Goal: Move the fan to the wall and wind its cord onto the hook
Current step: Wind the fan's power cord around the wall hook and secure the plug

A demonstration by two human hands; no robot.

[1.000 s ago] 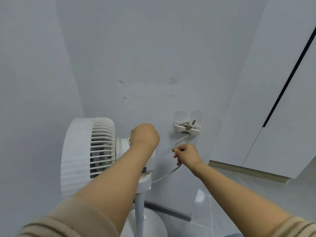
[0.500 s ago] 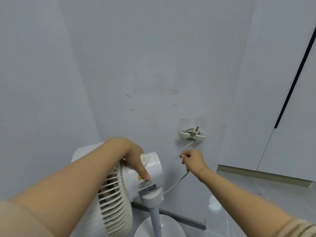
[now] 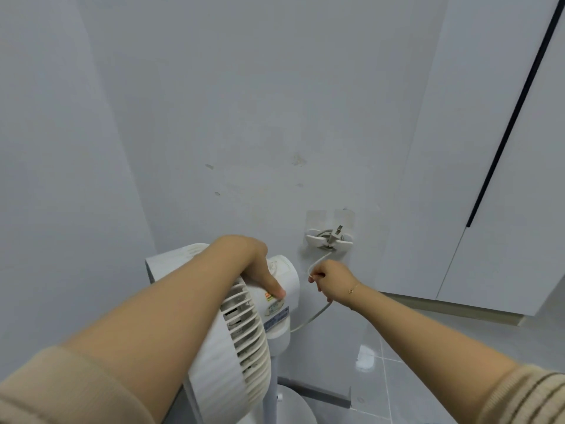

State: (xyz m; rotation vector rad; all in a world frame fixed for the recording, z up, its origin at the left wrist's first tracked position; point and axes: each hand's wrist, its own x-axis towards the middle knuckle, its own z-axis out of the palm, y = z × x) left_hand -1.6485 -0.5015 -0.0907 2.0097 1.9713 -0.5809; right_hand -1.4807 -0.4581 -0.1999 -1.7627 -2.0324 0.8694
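A white pedestal fan stands close to the grey wall, its ribbed grille facing left and its motor housing toward the wall. My left hand lies on top of the housing, thumb pressed on its side near the labels. A white cord runs from the housing up to a white hook stuck on the wall, where loops of cord and the plug sit. My right hand pinches the cord just below the hook.
A white cabinet with a dark vertical handle strip stands at the right. The fan's round base rests on glossy grey floor tiles. Walls meet in a corner behind the fan on the left.
The fan head has turned, its grille now edge-on below my left arm. My left hand shifted from the back of the housing to its top. My right hand stays on the cord.
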